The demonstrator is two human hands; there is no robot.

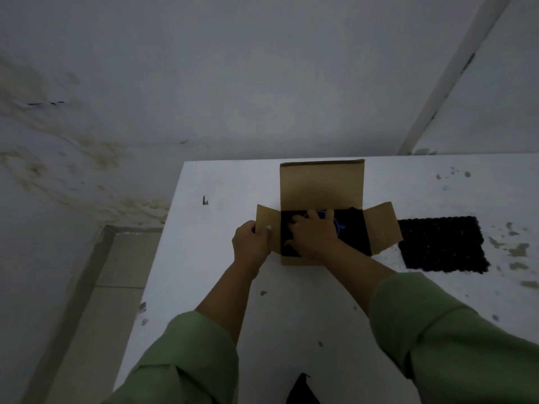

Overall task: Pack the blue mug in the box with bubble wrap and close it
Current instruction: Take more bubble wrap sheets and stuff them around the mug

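Note:
A brown cardboard box [320, 185] stands open on the white table, its back flap upright and its side flaps spread. My left hand [252, 243] pinches the left side flap. My right hand [313, 234] reaches into the box, fingers spread over its dark inside. A bit of the blue mug [339, 225] shows just past my right hand's fingers, mostly hidden. A black sheet of bubble wrap [443, 243] lies flat on the table to the right of the box. Dark wrap seems to line the box inside.
The white table [218, 287] has paint specks and stains, mostly at the right. Its left edge drops to a tiled floor [96, 287]. A stained wall [175, 83] rises right behind the table.

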